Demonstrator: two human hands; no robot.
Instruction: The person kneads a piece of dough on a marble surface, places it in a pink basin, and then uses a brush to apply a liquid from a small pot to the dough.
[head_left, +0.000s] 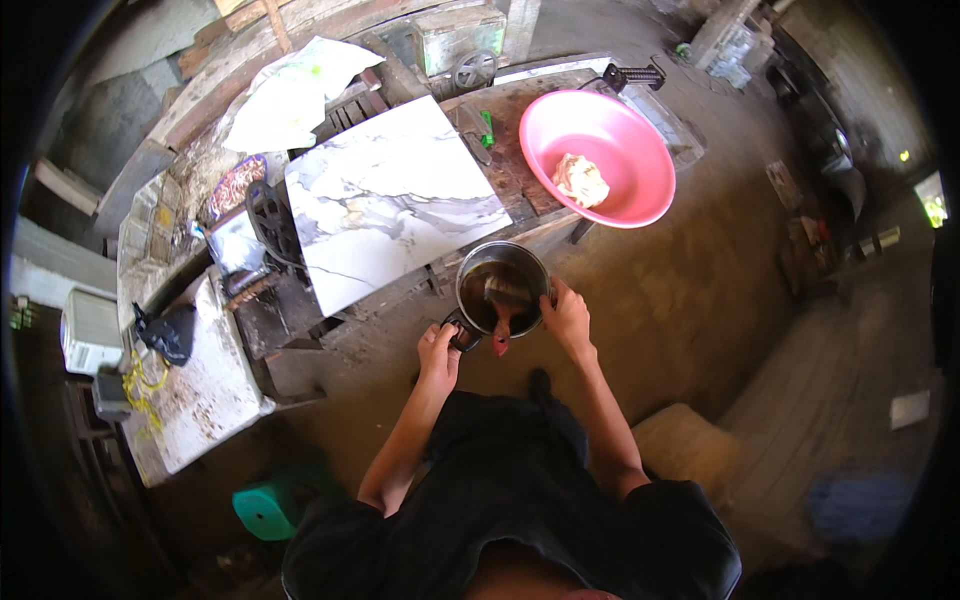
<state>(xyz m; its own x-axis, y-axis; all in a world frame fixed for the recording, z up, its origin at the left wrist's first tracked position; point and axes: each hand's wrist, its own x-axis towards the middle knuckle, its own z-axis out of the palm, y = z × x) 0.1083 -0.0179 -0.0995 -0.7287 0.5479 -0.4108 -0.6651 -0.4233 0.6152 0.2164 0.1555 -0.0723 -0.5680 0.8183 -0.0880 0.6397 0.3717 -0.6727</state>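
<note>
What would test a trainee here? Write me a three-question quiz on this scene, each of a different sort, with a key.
1. What leans in the round pot?
A) a ladle
B) a brush
C) a whisk

2. True or false: the pink basin is to the left of the grey-veined white board.

3. Which of the person's hands is on the pot's dark handle?

Key:
1. B
2. False; the pink basin is to the right of the grey-veined white board.
3. The left hand.

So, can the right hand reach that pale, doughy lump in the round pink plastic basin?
Probably, once the right hand leaves the round metal pot: the basin is open-topped, and nothing visible shields the lump.
</note>
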